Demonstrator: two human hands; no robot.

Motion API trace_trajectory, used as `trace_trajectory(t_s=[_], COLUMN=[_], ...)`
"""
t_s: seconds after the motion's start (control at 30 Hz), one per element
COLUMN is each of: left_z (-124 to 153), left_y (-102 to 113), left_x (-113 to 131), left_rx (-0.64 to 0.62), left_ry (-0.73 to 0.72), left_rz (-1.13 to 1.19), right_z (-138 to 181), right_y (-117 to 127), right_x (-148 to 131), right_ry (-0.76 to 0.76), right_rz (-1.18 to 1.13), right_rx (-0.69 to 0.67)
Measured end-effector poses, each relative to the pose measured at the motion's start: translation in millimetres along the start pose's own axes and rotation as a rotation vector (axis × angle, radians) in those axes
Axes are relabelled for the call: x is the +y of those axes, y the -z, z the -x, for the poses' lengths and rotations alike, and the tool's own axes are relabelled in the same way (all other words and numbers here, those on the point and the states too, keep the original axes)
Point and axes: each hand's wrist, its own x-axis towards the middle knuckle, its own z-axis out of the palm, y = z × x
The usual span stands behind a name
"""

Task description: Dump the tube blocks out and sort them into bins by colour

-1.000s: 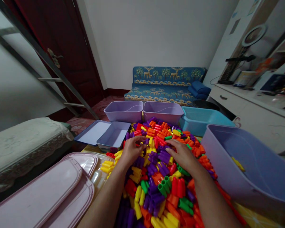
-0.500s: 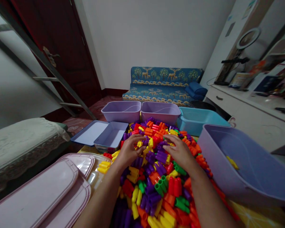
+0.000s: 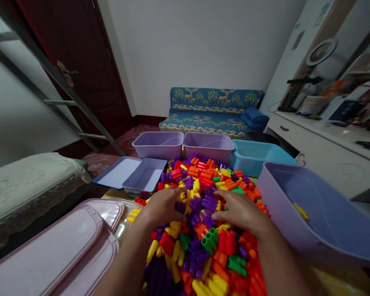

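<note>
The left hand (image 3: 164, 204) and right hand (image 3: 240, 209) have fingers spread, without clear grasp; most blocks (image 3: 210, 203) lie heaped on the bench (image 3: 341, 277), one yellow piece (image 3: 301, 211) inside the nearest tub (image 3: 275, 201).

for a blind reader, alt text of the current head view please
A person's left hand and right hand curve over a heap of colourful plastic pieces. Tubs stand behind and right, lids lie left; a blue sofa is beyond.
</note>
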Motion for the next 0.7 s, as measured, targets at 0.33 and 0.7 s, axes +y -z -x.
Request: trace_trajectory(t_s=[0.33, 0.7], left_z=[-25.2, -27.3], left_y=[-30.0, -21.3], left_x=[3.8, 9.7], left_rx=[0.289, 0.492], left_ry=[-0.039, 0.03], left_rz=[0.16, 0.267], right_z=[-19.5, -26.2], right_y=[-18.7, -28.2], right_x=[-8.2, -9.3], right_ry=[0.14, 0.302], right_rz=[-0.406, -0.14], right_rx=[0.238, 0.311])
